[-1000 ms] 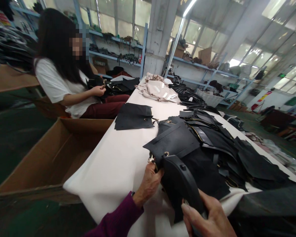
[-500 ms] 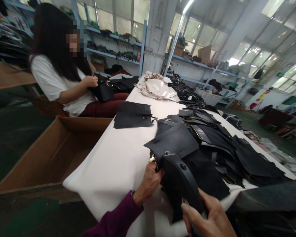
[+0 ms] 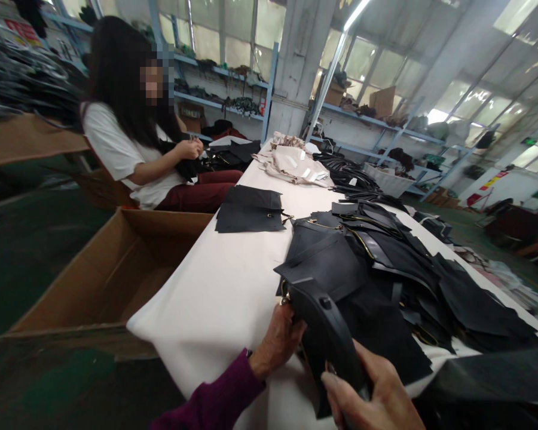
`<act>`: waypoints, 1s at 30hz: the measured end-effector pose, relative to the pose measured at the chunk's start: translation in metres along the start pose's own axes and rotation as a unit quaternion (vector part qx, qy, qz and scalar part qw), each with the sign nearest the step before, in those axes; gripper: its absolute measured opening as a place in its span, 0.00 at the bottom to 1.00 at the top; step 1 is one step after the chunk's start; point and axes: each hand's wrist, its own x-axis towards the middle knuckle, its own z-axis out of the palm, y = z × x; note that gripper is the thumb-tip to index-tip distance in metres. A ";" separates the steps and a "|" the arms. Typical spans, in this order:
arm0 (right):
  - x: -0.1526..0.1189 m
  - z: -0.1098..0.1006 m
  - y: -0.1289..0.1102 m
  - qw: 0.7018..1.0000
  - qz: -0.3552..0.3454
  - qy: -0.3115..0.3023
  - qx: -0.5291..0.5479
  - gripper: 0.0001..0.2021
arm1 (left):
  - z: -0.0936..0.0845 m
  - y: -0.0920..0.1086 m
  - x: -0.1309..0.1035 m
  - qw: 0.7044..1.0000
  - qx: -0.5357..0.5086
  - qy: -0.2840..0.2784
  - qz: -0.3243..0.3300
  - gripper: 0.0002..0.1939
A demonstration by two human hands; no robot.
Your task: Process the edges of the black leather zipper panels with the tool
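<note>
Pinching gold-toned hardware (image 3: 285, 298) with my left hand (image 3: 278, 340), I grasp a curved black bag piece (image 3: 336, 325) in my right hand (image 3: 376, 391), holding it at the near edge of the white table (image 3: 206, 292), near flat black panels (image 3: 329, 257).

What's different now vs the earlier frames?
Right hand and curved black tool moved slightly left, bringing the tool tip closer to the gold-coloured clasp by the left hand. No grip taken or released by either. Flat black stack and beige pile unchanged on the table.
</note>
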 end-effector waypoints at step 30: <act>0.028 -0.074 0.059 0.987 0.034 0.136 0.081 0.14 | -0.013 -0.032 0.004 0.988 0.076 0.017 -0.131 0.11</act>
